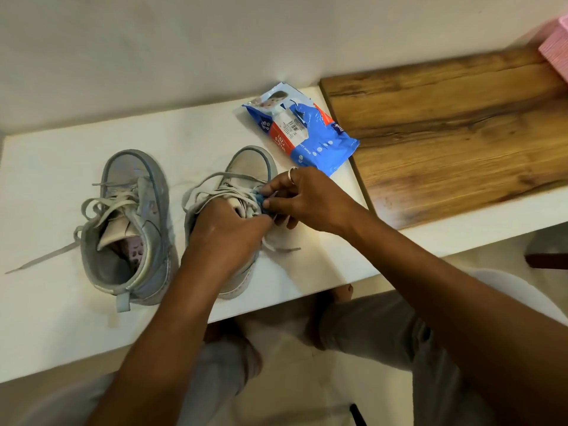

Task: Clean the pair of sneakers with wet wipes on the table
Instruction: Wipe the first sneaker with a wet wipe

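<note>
Wipes pack (307,130) lies flat on the white table (61,318), blue and red, print side up. The wooden board (445,124) is right beside it, and the pack's corner reaches the board's edge.

Just in front of the pack, a bit to the L: the near sneaker (246,167), grey, upright, toe pointing toward the pack, laces loose. Both hands are on it.

L hand (227,232) comes over the ankle opening w/ fingers curled round the tongue and collar, gripping the shoe. R hand (304,199), ring (292,175) on one finger, sits btw shoe and pack. Thumb and fingertips are drawn in narrow, pinching a small blue wipe (259,199) against the lace area on the pack-side flank. The wipe is mostly hidden under the fingers, only a crumpled bit shows.

The far sneaker (129,229) is well apart from the pack, further L past the first one. It's upright, same direction, laces undone, one lace trailing out over the table away from the pack. Nobody is touching it.

A pink thing (556,53) is beyond the board from the pack, at the frame edge. Can't tell what it is.
</note>
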`<state>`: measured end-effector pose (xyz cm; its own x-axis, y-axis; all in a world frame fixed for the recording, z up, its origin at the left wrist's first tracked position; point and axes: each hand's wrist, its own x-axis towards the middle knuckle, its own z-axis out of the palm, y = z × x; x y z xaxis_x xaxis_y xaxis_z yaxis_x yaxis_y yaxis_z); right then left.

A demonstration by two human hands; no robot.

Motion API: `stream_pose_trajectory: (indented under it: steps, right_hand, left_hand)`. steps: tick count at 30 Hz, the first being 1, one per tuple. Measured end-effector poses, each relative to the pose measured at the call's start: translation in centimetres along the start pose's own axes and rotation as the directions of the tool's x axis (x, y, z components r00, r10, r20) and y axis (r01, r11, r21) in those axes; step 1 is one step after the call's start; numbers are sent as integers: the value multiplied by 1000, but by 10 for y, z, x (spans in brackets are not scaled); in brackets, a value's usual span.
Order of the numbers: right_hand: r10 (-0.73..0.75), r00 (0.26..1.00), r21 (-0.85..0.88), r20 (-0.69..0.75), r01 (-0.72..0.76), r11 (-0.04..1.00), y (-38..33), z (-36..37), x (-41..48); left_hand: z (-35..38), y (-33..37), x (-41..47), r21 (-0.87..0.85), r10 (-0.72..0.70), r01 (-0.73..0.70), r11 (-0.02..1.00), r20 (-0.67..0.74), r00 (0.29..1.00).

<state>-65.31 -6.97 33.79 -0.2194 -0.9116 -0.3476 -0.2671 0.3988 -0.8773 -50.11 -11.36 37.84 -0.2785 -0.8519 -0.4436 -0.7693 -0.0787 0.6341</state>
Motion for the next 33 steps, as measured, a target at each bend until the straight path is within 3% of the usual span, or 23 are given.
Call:
stream_pose_trajectory:
  steps: [2, 5, 7, 9, 11, 17, 24, 29, 33]
  right_hand:
    - [-42, 999, -22, 21, 42, 999, 1, -2, -2]
    - [-115, 991, -132, -66, 105, 986, 0, -2, -4]
    - [-178, 962, -187, -206, 140, 972, -5, -8, -1]
    - [-180, 932, -133, -315, 144, 981, -10, -20, 2]
    - [-176, 922, -92, -345, 154, 984, -14, -28, 0]
    - [-223, 928, -265, -297, 144, 953, -17, -5, -9]
    - [-141, 987, -189, -75, 125, 974, -29, 4, -35]
    - [-300, 934, -381, -193, 210, 900, -27, 14, -24]
    - [-308, 910, -390, -277, 186, 902, -26, 12, -13]
  left_hand:
    - [-3, -5, 6, -59, -73, 75, 995, 26, 997]
    - [-14, -10, 13, -359, -100, 165, 919, 192, 976]
    - [-19, -15, 17, -580, -22, 217, 785, 325, 946]
    - [-21, -15, 17, -718, 54, 294, 631, 419, 906]
    - [-20, -14, 15, -752, 99, 327, 573, 460, 883]
    - [-18, -7, 10, -781, 115, 357, 513, 474, 873]
    - [-19, -11, 10, -807, 121, 355, 472, 459, 880]
    - [-16, -12, 12, -800, 82, 334, 499, 427, 900]
    - [-11, -12, 11, -793, 61, 340, 506, 426, 903]
